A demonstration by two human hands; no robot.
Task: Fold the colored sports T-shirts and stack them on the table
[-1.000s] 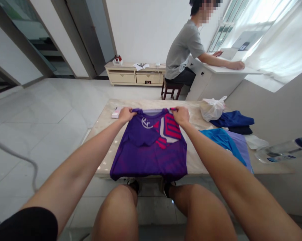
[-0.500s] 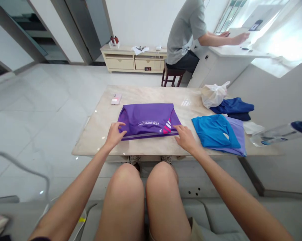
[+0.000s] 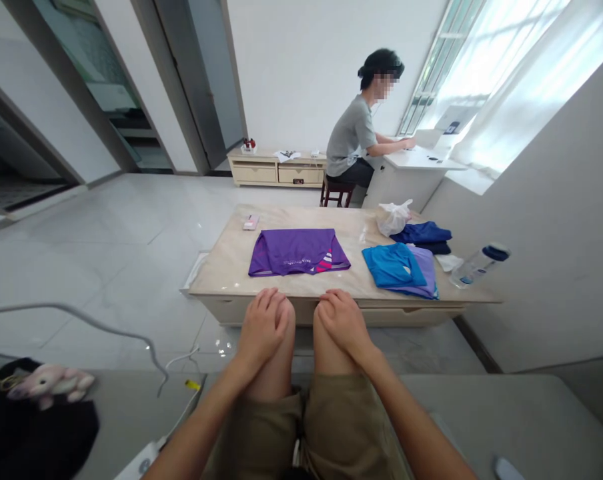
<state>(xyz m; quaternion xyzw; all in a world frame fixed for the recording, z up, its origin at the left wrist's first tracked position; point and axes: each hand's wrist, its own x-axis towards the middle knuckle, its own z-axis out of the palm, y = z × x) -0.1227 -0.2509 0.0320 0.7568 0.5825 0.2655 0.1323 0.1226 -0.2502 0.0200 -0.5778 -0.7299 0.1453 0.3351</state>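
Observation:
My left hand (image 3: pixel 265 325) rests on my left knee, fingers laid over it and holding nothing. On the other knee lies my right hand (image 3: pixel 342 320), also flat and free of any object. Just beyond both hands, a purple shirt (image 3: pixel 296 248) is spread folded on the marble-look table (image 3: pixel 221 273), with white print and a pink-and-white striped patch at its near right. To its right sits a folded blue garment (image 3: pixel 394 265) on top of a lavender garment (image 3: pixel 428 267).
A pale phone (image 3: pixel 250 222) lies at the table's far left. At the right are a white plastic bag (image 3: pixel 394 218), dark blue clothes (image 3: pixel 421 233) and a clear bottle (image 3: pixel 476 267). A person (image 3: pixel 351 133) sits at a white desk (image 3: pixel 421 159). A plush toy (image 3: pixel 51 385) lies beside me.
Both hands have let go of the purple shirt's near edge and drawn back onto my knees. The shirt stays on the table. The camera view has tilted up.

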